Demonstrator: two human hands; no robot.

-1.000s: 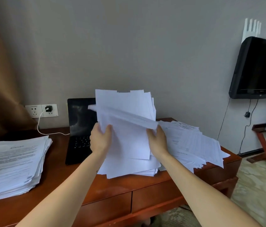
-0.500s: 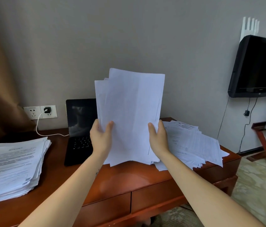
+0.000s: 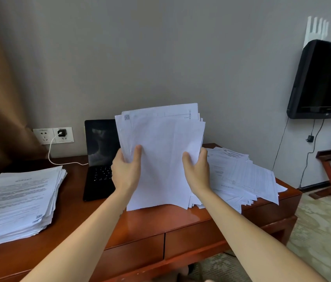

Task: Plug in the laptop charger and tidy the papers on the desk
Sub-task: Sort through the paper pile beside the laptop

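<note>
Sheaf [image 3: 161, 159] held upright on the table [image 3: 160, 222], mid-squaring; charger [image 3: 62, 132] already in the socket [image 3: 53, 135].

Left hand [image 3: 126, 171] and right hand [image 3: 197, 173] each clamped on a side edge of the sheaf, its lower edge touching the table; top edges uneven; laptop [image 3: 99, 159] just behind the left hand, open, white cable [image 3: 58, 159] running to it; stack [image 3: 18, 202] well left of the left hand, fairly even; loose heap [image 3: 240, 176] just right of the right hand, fanned and overhanging; judged: plugging done, tidying partly done, sheaf and heap still to be evened and stacked.
</note>
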